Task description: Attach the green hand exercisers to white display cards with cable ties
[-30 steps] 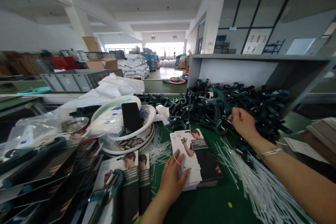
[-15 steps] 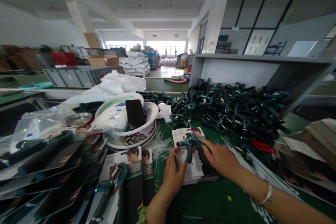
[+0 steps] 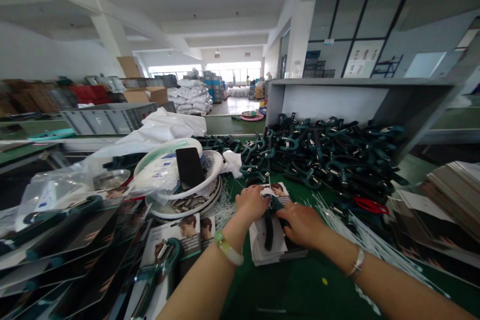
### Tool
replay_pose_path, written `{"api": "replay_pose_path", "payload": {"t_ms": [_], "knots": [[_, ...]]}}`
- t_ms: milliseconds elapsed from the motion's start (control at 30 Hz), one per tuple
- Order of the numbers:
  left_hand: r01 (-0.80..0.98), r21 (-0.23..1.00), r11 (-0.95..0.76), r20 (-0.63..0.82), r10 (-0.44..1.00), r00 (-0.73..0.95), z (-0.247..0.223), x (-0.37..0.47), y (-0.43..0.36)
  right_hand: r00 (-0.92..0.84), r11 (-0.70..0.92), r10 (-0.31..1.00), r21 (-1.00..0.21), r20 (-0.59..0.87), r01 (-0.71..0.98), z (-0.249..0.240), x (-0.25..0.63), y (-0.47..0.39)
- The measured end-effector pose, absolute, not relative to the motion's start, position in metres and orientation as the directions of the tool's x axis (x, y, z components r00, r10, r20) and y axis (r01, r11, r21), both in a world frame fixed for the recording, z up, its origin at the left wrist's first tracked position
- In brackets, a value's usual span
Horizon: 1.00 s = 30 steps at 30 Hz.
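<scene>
On a stack of printed backing cards lies a dark green tool with a curved frame and a black handle. My right hand is closed around the tool's right side. Over its upper end bends my left hand, fingers curled together near a thin white strand; what they pinch is hidden. At the left, a similar green tool rests on its own card, beside several more carded tools.
Many loose green tools are heaped before a grey open box. White cable ties lie right of the cards, with card stacks beyond. A phone sits on white bowls of metal parts.
My left hand has moved up and forward from the tool's lower left to its upper end. The tool has turned and lies lower on the cards. My right hand still grips it.
</scene>
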<state>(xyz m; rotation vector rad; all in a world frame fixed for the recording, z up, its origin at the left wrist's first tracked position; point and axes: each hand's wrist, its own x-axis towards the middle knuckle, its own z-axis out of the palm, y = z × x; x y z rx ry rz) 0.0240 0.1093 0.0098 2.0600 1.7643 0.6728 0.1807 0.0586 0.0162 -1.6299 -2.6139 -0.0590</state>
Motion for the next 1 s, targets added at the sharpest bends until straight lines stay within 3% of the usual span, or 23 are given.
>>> {"api": "replay_pose_path", "payload": {"t_ms": [133, 300, 400, 500, 633, 800, 1000], "knots": [[0.823, 0.519, -0.229, 0.119, 0.973, 0.196, 0.005, 0.043, 0.125, -0.496, 0.486, 0.866, 0.122, 0.064, 0.865, 0.006, 0.171, 0.071], [0.801, 0.494, -0.338, 0.164, 0.941, 0.296, 0.001, 0.043, 0.122, -0.566, 0.557, 0.823, 0.124, 0.050, 0.821, -0.002, 0.173, 0.077], [0.785, 0.467, -0.406, 0.205, 0.914, 0.351, -0.003, 0.036, 0.115, -0.517, 0.522, 0.841, 0.008, 0.163, 0.853, -0.006, 0.177, 0.075], [0.757, 0.457, -0.467, 0.289, 0.883, 0.370, -0.010, 0.030, 0.108, -0.381, 0.449, 0.881, -0.243, 0.281, 0.860, -0.014, 0.180, 0.071], [0.708, 0.517, -0.482, 0.358, 0.872, 0.333, -0.021, 0.026, 0.101, -0.221, 0.338, 0.938, -0.558, 0.268, 0.758, -0.024, 0.180, 0.065], [0.634, 0.600, -0.487, 0.367, 0.872, 0.323, -0.026, 0.024, 0.093, -0.186, 0.342, 0.930, -0.559, 0.317, 0.756, -0.028, 0.179, 0.061], [0.706, 0.502, -0.499, 0.344, 0.864, 0.367, -0.029, 0.022, 0.086, -0.156, 0.396, 0.906, -0.655, 0.394, 0.643, -0.034, 0.180, 0.061]]}}
